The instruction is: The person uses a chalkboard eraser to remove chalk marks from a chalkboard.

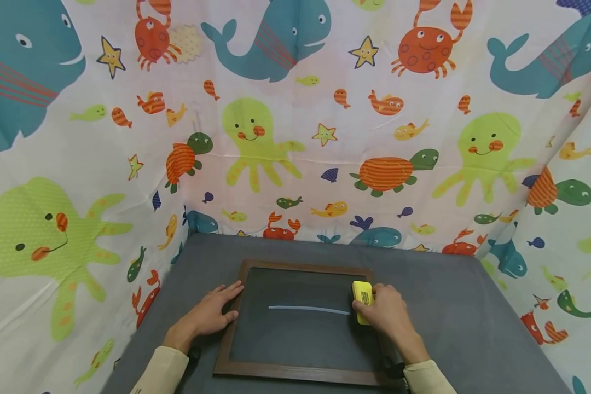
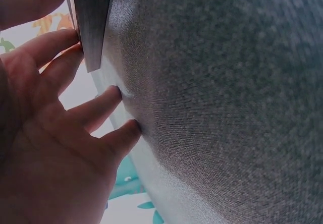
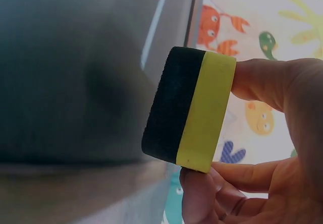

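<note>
A brown-framed chalkboard (image 1: pixel 295 345) lies flat on the grey table, with one pale chalk line (image 1: pixel 307 309) running across its middle. My right hand (image 1: pixel 389 312) pinches a yellow chalkboard eraser (image 1: pixel 362 302) between thumb and fingers, over the line's right end. In the right wrist view the eraser (image 3: pixel 194 110) shows its black felt side turned to the board. My left hand (image 1: pixel 212 312) rests with spread, straight fingers along the frame's left edge. The left wrist view has some fingertips at the wooden frame (image 2: pixel 92 27) and two others on the table surface.
The grey tabletop (image 1: pixel 453 312) extends around the board on both sides. Behind it and at the sides hangs a white curtain (image 1: pixel 325 208) printed with sea animals. Dark bands sit at both wrists, below beige sleeves (image 1: pixel 164 369).
</note>
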A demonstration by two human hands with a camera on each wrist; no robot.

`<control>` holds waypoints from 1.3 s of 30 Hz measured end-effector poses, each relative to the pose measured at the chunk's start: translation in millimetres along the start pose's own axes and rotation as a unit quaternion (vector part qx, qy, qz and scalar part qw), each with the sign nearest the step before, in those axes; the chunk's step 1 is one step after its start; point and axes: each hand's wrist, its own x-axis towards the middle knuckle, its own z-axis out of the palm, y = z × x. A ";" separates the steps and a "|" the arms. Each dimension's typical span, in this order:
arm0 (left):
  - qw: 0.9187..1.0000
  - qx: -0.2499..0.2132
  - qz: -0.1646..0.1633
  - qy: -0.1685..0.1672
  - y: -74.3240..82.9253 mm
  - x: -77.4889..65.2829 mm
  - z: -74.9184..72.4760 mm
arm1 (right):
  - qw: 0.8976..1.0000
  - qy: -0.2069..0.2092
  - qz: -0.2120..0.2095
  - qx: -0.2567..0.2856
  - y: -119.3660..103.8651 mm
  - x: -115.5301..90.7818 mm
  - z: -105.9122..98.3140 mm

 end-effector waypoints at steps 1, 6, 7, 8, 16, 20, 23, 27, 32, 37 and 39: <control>1.000 -0.003 0.001 -0.001 0.1 -0.2 0.0 | 1.000 -0.003 -0.001 -0.001 -1.3 0.6 2.8; 1.000 -0.004 0.000 0.000 0.7 -0.7 0.0 | 1.000 -0.008 -0.006 -0.007 -5.3 2.1 13.7; 1.000 -0.004 0.000 0.000 0.8 -0.8 -0.1 | 1.000 -0.008 -0.006 -0.008 -5.4 2.3 15.5; 1.000 -0.005 -0.001 0.000 0.8 -0.9 -0.1 | 1.000 -0.009 -0.006 -0.010 -5.6 2.4 17.3; 1.000 -0.006 -0.001 -0.003 0.6 -0.3 1.8 | 1.000 -0.004 0.007 -0.021 -5.0 -0.6 27.1; 1.000 -0.003 -0.001 0.000 -0.7 -0.2 3.5 | 0.999 0.013 -0.003 -0.038 -8.1 -0.7 28.6; 1.000 -0.002 -0.002 0.003 -0.5 -0.8 3.7 | 0.999 0.015 -0.002 -0.048 -10.5 -0.6 30.1; 1.000 0.001 0.001 0.007 1.4 -2.0 2.4 | 0.999 0.014 -0.002 -0.050 -15.2 -1.0 30.5; 1.000 0.006 0.007 0.008 1.9 -2.7 2.2 | 0.998 0.018 -0.013 -0.052 -24.0 -0.4 36.4; 1.000 0.007 0.006 0.010 1.6 -2.2 3.6 | 0.998 0.023 -0.020 -0.045 -37.6 -0.4 46.0; 1.000 0.008 0.005 0.011 0.8 -1.7 4.8 | 0.999 0.026 -0.022 -0.040 -43.4 -1.1 48.9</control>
